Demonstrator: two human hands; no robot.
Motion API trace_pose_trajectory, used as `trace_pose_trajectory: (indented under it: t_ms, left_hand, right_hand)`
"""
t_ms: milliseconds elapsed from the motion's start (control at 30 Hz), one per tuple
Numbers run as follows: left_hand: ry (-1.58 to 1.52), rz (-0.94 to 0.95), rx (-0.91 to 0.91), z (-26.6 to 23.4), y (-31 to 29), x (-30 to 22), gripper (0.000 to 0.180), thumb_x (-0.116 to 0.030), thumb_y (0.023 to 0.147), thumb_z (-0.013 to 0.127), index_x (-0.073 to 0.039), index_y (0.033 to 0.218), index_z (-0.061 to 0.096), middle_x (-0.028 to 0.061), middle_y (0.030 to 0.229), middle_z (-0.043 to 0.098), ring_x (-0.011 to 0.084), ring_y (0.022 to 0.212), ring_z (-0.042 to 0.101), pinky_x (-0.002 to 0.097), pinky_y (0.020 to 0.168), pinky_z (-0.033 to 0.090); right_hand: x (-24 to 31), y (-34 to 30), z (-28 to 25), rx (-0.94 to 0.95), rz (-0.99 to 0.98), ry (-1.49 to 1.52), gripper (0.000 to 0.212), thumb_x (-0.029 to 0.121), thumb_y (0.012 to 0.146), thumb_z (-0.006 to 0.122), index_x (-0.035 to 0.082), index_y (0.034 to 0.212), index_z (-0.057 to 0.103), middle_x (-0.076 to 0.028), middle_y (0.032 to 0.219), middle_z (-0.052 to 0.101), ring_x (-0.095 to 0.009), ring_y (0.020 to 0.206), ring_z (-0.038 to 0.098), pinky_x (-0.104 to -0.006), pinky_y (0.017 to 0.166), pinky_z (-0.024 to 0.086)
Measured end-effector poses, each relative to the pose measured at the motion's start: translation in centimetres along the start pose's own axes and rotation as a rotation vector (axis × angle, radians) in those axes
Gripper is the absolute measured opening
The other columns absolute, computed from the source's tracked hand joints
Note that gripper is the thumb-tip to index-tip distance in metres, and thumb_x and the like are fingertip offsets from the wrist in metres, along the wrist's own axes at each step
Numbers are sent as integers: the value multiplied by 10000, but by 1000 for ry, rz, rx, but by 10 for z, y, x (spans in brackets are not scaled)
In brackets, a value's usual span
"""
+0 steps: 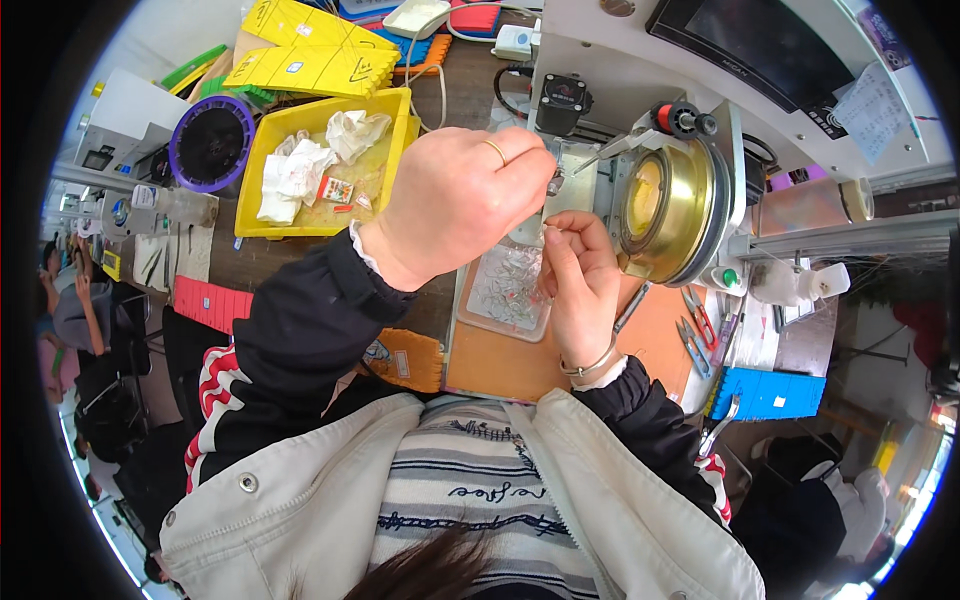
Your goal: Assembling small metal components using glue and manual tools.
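My left hand, with a ring on one finger, is closed at a small dark metal fixture on the machine. Its fingertips are mostly hidden, so anything in them cannot be made out. Just below and to the right, my right hand pinches thumb and forefinger together on something too small to name. Under the hands lies a shallow tray with many fine, wire-like pieces. A thin metal nozzle points at the fixture from the right. Beside my right hand stands a large brass-coloured reel on the machine.
A yellow bin with crumpled tissues stands left of my left hand. Beyond it lie yellow notched boards and a purple-rimmed black round container. On the right are blue-handled snips, red-handled snips and a blue notched board.
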State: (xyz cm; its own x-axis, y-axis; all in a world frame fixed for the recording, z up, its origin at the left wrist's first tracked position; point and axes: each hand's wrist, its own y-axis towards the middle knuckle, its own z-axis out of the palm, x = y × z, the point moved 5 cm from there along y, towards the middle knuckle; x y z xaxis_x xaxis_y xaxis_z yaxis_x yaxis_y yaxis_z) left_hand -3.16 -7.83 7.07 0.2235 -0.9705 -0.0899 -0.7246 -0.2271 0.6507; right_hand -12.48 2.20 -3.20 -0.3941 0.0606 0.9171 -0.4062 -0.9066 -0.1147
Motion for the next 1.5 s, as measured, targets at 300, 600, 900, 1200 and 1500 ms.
trace_pose_trajectory:
  t_ms: [300, 600, 900, 1200, 1500]
  left_hand:
    - [-321, -225, 139, 1, 18, 35, 140, -65, 866, 656, -9, 992, 685, 123, 965, 695, 277, 916, 673, 344, 803, 519]
    - [-732, -155, 602, 42, 50, 46, 241, -73, 815, 699, -15, 1048, 717, 109, 1034, 698, 226, 972, 650, 338, 868, 498]
    - [-413, -166, -185, -4, 19, 28, 116, -38, 808, 702, -20, 917, 737, 95, 851, 677, 249, 785, 648, 327, 690, 508]
    - [-340, 300, -94, -17, -24, -25, 340, -22, 632, 738, -78, 967, 764, 19, 879, 624, 205, 700, 628, 326, 555, 468]
    - [-546, -158, 310, 29, 32, 51, 245, -53, 798, 693, -29, 1040, 722, 119, 964, 684, 274, 905, 645, 355, 799, 504]
  right_hand:
    - [-5, 15, 10, -256, 102, 372, 118, 206, 1010, 561, 89, 1007, 544, 77, 674, 390, -24, 551, 308, -210, 485, 228]
    - [0, 46, 20, -458, 111, 519, 101, 234, 990, 612, 136, 1012, 596, 97, 726, 425, -14, 583, 327, -212, 510, 235]
    - [-2, 12, 15, -318, 253, 616, 149, 261, 1001, 563, 121, 1050, 577, 78, 770, 461, -39, 580, 343, -216, 509, 246]
    - [8, -1, 25, -164, 201, 504, 129, 234, 1001, 580, 105, 1007, 568, 76, 713, 461, -29, 540, 320, -205, 490, 248]
    - [-3, 37, 18, -314, 162, 493, 136, 237, 1024, 545, 109, 1057, 514, 67, 737, 403, -27, 563, 309, -219, 490, 232]
